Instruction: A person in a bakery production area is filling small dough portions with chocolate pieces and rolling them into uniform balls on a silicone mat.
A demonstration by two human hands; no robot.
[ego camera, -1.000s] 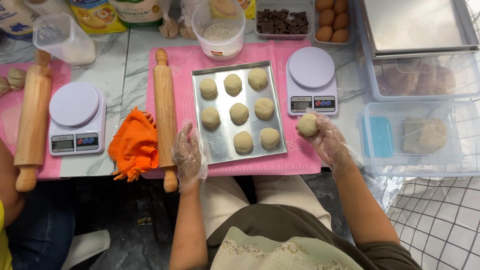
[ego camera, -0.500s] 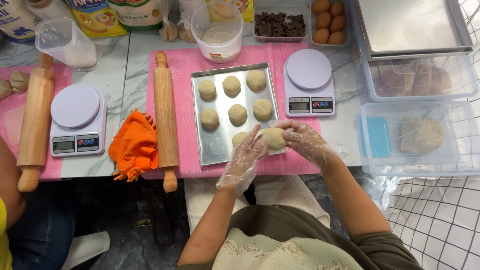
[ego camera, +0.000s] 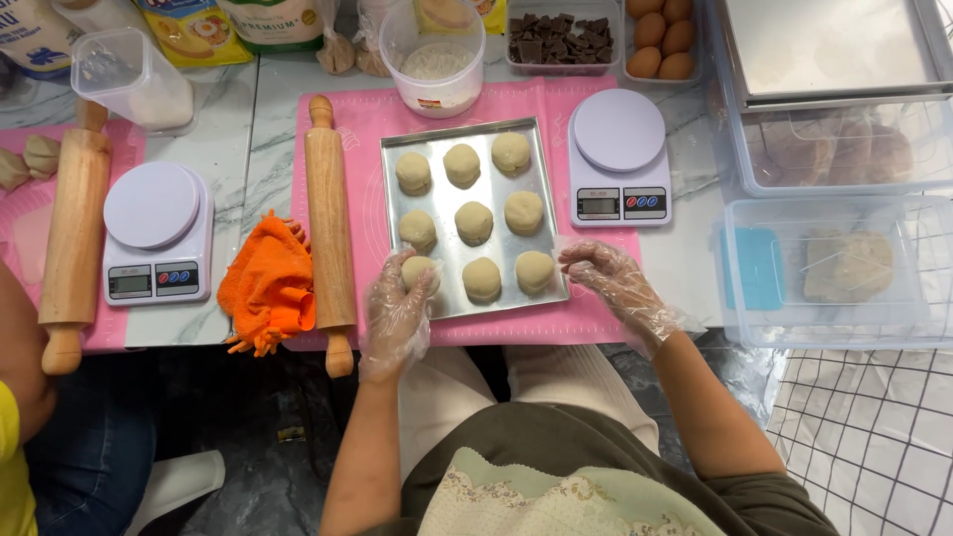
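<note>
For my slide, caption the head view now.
Gloved left hand sets a dough ball on the metal tray; right hand rests open beside it.

On my table [ego camera: 238,149] I see two white scales [ego camera: 617,159], two wooden rolling pins [ego camera: 330,233], an orange cloth [ego camera: 268,283], brown eggs [ego camera: 660,38], chocolate pieces [ego camera: 551,38] and clear plastic boxes [ego camera: 834,268].

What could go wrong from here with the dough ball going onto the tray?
The left hand holds a dough ball at the near left corner of the metal tray; set too close to the rim, it might roll off. Its neighbour, another dough ball, lies close, so the two may stick together. The loose plastic glove could also drag on the soft dough.
</note>
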